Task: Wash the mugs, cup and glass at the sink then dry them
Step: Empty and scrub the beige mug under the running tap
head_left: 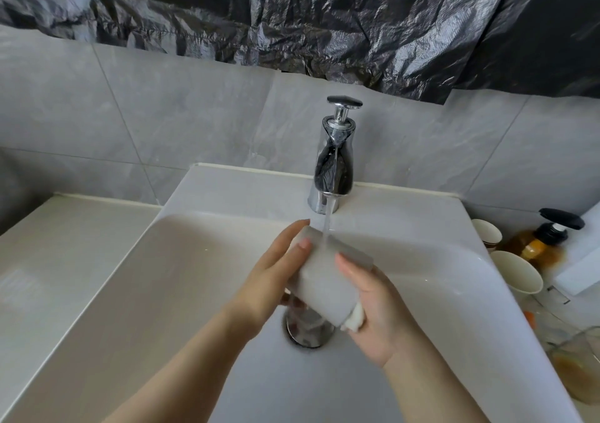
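Grey mug [319,276] tilted above the sink [194,260] middle, its rim under the tap [334,163] stream; left hand [269,276] grip curled round its upper side; right hand [376,312] grip curled round its base; open basin either side; a pale cup [516,271] stands just past the right rim.

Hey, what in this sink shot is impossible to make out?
Head view:
- White bit under the mug: handle or sponge, the right hand covers it.
- Drain: partly behind the mug and left hand.
- Glass: cut off by the right edge.
- Cups: lower parts behind the sink rim.
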A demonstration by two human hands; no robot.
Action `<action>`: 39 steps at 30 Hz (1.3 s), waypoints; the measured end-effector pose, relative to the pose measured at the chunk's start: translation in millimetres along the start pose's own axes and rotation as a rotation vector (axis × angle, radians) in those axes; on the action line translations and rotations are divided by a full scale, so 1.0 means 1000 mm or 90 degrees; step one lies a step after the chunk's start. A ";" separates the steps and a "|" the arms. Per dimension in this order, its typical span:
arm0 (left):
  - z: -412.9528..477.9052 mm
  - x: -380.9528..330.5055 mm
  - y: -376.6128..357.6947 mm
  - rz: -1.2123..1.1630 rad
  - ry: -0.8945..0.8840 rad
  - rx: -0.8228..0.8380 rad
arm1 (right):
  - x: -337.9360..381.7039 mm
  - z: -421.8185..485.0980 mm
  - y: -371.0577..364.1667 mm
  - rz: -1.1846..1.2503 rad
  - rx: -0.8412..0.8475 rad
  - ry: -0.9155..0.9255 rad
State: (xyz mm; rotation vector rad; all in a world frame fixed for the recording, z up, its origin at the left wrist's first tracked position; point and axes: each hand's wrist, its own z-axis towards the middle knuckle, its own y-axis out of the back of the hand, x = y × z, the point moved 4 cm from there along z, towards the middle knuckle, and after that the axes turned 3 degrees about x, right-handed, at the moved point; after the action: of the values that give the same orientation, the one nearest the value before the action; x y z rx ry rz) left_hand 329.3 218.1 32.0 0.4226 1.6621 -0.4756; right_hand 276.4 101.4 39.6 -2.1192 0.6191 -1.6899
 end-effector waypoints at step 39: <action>0.001 0.002 0.008 -0.116 -0.042 -0.041 | -0.014 0.002 -0.007 -0.027 0.207 -0.033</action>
State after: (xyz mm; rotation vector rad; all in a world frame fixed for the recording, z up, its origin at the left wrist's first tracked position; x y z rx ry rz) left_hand 334.4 224.0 29.6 0.2062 1.6555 -0.5633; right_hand 276.3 114.9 31.9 -1.9463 0.2631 -1.6251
